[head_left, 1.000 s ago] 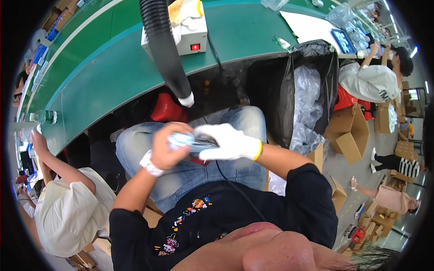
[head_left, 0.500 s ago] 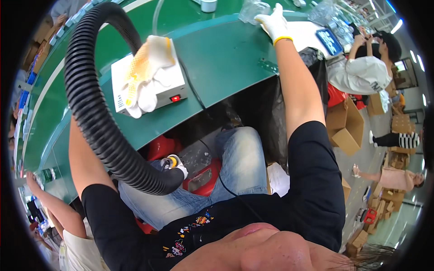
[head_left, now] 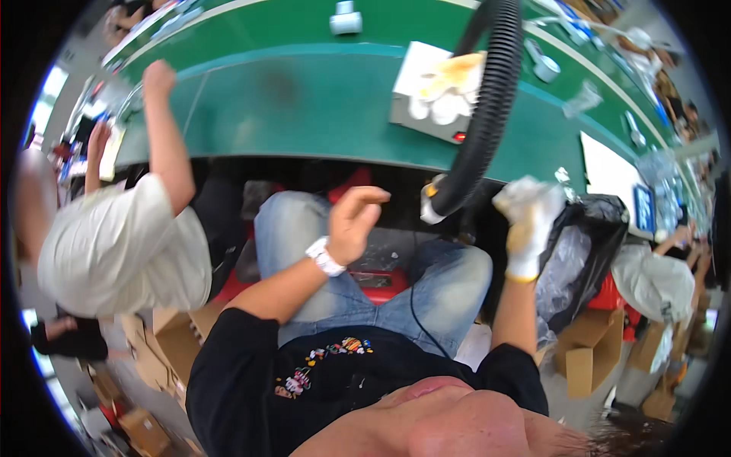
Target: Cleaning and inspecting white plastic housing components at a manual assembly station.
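Over my lap is my bare left hand (head_left: 355, 227), with a white watch (head_left: 326, 257) on its wrist. Its fingers reach forward, loosely bent, and nothing shows in them. My right hand (head_left: 525, 240) wears a white glove with a yellow cuff and is closed on a crumpled clear plastic bag (head_left: 531, 192), blurred by motion. Beside it hangs a black bin bag (head_left: 582, 236) with clear plastic inside. Between my hands hangs the end of a black corrugated hose (head_left: 481, 145); a white and yellow piece (head_left: 431, 204) is at its tip.
A white box (head_left: 426, 114) with a lit red switch stands on the green table (head_left: 304, 114), spare gloves (head_left: 445, 95) on top. Light-blue cup-shaped parts (head_left: 346, 21) lie on the green belt. A co-worker (head_left: 126, 247) sits close on my left. Cardboard boxes (head_left: 590, 350) stand on the floor.
My view has swung left. The right hand has drawn back from the table's far right to beside the bin bag, carrying the clear bag. My left hand has come out from behind the hose.
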`<action>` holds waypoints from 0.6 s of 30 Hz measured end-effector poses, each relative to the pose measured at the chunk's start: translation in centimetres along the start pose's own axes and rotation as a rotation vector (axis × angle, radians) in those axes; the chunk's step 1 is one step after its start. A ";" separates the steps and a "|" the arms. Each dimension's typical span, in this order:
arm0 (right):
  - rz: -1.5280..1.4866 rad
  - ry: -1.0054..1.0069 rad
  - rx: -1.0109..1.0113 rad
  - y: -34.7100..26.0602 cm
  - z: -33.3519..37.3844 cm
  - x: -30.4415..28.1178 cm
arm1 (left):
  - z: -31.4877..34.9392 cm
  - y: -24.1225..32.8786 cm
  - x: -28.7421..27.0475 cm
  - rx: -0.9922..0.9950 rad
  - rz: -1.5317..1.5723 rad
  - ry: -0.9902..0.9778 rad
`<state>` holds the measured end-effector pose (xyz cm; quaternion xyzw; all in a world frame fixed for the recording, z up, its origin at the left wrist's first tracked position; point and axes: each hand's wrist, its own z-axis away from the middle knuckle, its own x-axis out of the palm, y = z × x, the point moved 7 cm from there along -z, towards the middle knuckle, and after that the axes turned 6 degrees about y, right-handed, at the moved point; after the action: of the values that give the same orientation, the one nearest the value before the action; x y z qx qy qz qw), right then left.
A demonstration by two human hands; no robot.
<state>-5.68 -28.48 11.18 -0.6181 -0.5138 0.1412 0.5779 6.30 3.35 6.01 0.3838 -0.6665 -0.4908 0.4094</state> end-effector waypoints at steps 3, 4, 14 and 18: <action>0.612 0.020 -0.012 6.7 9.1 5.1 | 1.2 -1.8 1.5 -0.215 0.179 -0.059; 0.570 0.076 0.102 8.3 10.1 7.8 | 0.5 -0.1 1.2 -0.045 0.030 -0.103; 0.837 0.012 -0.065 8.1 9.3 11.4 | 0.1 5.0 5.3 0.456 -0.528 -0.285; 0.773 -0.029 -0.042 5.4 10.3 11.7 | -0.5 1.4 6.0 0.393 -0.545 -0.371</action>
<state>-6.05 -12.21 8.45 -0.7759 -0.2536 0.3469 0.4619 4.39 -2.01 8.45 0.5227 -0.6840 -0.5059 0.0549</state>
